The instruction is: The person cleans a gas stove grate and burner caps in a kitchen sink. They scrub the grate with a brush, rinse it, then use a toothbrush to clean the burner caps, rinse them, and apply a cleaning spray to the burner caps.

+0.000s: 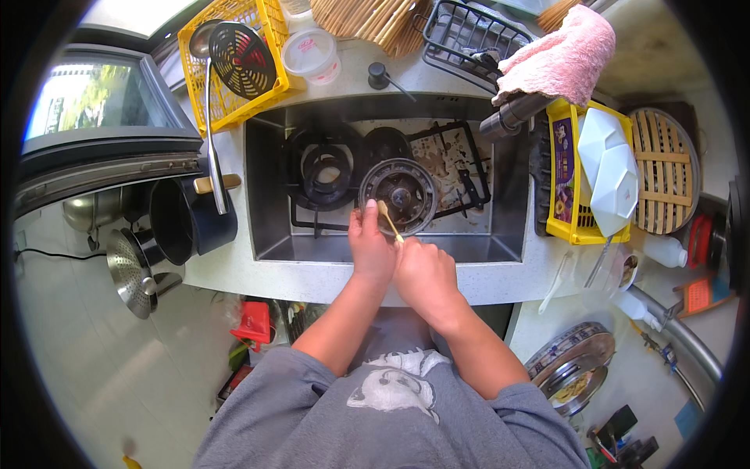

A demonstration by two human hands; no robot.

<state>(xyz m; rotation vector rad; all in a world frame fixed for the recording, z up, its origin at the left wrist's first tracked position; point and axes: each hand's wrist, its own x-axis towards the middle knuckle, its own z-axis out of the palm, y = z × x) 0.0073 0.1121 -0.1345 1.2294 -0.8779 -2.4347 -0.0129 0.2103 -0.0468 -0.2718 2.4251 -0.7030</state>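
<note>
Over the front of the stainless steel sink (375, 251), my left hand (374, 249) grips the lower left edge of a round metal gas-burner part (426, 196). Its thumb lies over the rim. Brown grime coats the part's inside, around a raised centre. My right hand (426, 274) is closed around the end of a slim, pale yellow brush (391, 221). The brush's head rests at the part's near left rim, beside my left thumb; its bristles are too small to make out. Below lie a black burner ring (303, 196), a dark round piece (388, 143) and a black pan support (485, 182).
Brown residue spots the sink floor (436, 155). Behind the sink stand a yellow basket (231, 114), a plastic tub (310, 57) and a black wire rack (463, 44). A pink towel (559, 58) drapes the faucet (510, 117). A ladle (212, 135) overhangs the left counter.
</note>
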